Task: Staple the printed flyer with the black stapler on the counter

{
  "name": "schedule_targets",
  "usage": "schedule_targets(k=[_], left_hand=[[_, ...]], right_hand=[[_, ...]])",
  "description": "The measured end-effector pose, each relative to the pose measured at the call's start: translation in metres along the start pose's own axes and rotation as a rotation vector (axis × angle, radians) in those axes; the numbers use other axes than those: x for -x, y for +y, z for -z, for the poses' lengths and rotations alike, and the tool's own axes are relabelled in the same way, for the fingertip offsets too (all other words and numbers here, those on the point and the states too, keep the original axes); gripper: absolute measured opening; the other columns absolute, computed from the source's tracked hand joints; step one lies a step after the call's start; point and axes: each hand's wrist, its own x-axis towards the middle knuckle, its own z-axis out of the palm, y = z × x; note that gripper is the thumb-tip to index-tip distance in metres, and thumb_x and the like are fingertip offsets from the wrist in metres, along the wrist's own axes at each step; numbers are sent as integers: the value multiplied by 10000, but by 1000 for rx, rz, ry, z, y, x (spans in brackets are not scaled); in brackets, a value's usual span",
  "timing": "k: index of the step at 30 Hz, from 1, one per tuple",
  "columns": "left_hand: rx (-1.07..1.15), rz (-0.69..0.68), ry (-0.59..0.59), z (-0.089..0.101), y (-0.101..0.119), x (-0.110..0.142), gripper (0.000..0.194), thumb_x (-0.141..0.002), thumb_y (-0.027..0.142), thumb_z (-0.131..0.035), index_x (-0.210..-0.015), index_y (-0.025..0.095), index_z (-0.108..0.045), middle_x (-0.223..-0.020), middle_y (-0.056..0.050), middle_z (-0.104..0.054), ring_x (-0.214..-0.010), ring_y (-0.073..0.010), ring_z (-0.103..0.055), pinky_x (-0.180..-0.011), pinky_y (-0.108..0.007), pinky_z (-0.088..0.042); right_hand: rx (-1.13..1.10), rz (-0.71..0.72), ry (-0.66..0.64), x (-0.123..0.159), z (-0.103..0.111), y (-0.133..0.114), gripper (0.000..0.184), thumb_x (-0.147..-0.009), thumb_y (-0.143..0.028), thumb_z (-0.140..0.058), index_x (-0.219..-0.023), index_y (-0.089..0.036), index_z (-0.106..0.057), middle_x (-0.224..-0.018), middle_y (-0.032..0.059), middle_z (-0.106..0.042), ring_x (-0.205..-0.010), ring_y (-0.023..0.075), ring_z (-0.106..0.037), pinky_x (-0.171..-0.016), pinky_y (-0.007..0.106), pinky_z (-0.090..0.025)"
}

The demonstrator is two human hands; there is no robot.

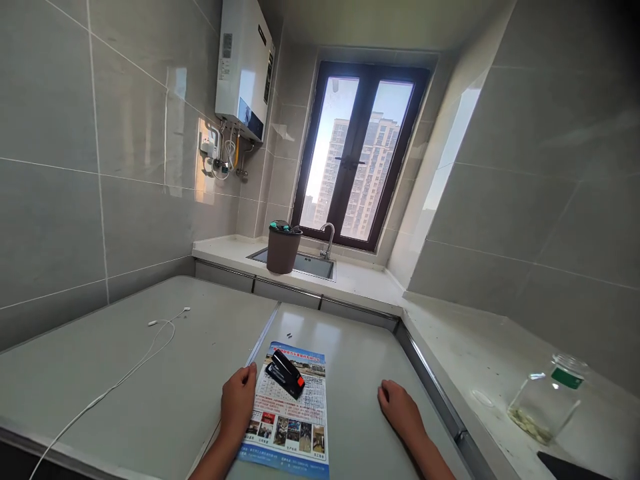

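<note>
A printed flyer (287,437) with blue borders and small photos lies flat on the table in front of me. On its upper part rests a black stapler (284,375) with a red piece at one end. My left hand (239,399) is closed in a loose fist at the flyer's left edge, with nothing visible in it. To the right, apart from the flyer, my right hand (399,405) sits closed on the table, and no object shows in it. Just beyond the flyer are small dark bits (289,335), perhaps staples.
A white cable (125,377) trails across the left of the table (200,360). Behind stand a brown bucket (283,252) and a sink (316,265) with a faucet (327,240). A glass jar (547,400) stands on the right counter (450,340).
</note>
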Motion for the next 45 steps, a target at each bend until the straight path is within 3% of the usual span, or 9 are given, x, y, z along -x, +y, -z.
schedule_targets(k=[4,9,18,29,38,45], left_hand=[[-13,-4,-7,0,1,0,487,-860,549,-487,-526,197,-531,-505,-2,-566,-576,-202,-537,-576,-260,-336],[-19,10,-3,-1,1,0,403,-819,475,-510,-516,213,-473,-490,20,-491,-555,-182,-484,-565,-255,-319],[-47,28,18,-2,1,0,349,-755,415,-489,-557,253,-251,-528,55,-268,-555,-145,-341,-549,-253,-268],[-20,51,-43,-1,3,-1,387,-786,480,-454,-522,243,-299,-527,33,-271,-564,-158,-358,-557,-272,-255],[83,-112,-60,-7,12,2,345,-721,398,-495,-541,247,-242,-544,57,-273,-552,-130,-327,-574,-249,-252],[93,-127,-71,-2,19,4,342,-711,389,-484,-570,249,-206,-564,62,-233,-558,-124,-289,-565,-241,-241]], right_hand=[[6,31,92,20,-4,28,289,-966,-277,-417,-727,-223,-572,-777,28,-634,-771,188,-626,-645,265,-350],[16,38,147,18,-18,31,255,-934,-241,-457,-701,-228,-560,-759,26,-627,-773,193,-619,-684,278,-375],[-19,41,130,18,-21,36,289,-964,-293,-409,-710,-230,-531,-756,20,-610,-745,188,-609,-634,281,-349],[-20,44,153,17,-22,36,262,-952,-258,-432,-720,-234,-550,-772,25,-631,-772,192,-632,-664,280,-371],[-17,42,155,16,-24,36,254,-941,-246,-452,-706,-237,-549,-755,22,-628,-775,198,-639,-673,278,-383],[-86,35,158,17,-20,35,241,-927,-269,-451,-714,-240,-560,-775,35,-640,-767,202,-634,-665,280,-398]])
